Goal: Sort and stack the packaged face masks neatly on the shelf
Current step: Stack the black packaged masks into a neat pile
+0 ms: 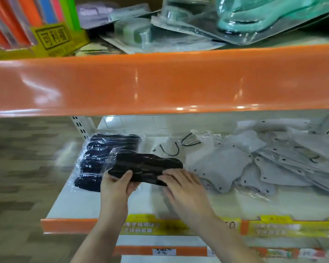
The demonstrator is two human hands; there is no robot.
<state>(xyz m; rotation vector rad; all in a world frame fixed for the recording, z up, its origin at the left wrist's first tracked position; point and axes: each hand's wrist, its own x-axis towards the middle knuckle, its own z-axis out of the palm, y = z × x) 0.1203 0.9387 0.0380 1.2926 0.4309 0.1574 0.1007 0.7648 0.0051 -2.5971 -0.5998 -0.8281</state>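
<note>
Sorting step: black mask pack gripped by left hand, pressed under flat right hand; next, squared onto black stack at shelf left edge.

Black packaged face masks in clear plastic beside pale grey packaged masks with dark dots; white shelf with glossy orange edge and yellow labels.

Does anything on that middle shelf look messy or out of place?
Yes. The grey masks on the right lie fanned out and overlapping at odd angles, not stacked. The black masks on the left sit in a tidier pile, and both hands hold one black pack crosswise over it.
</note>
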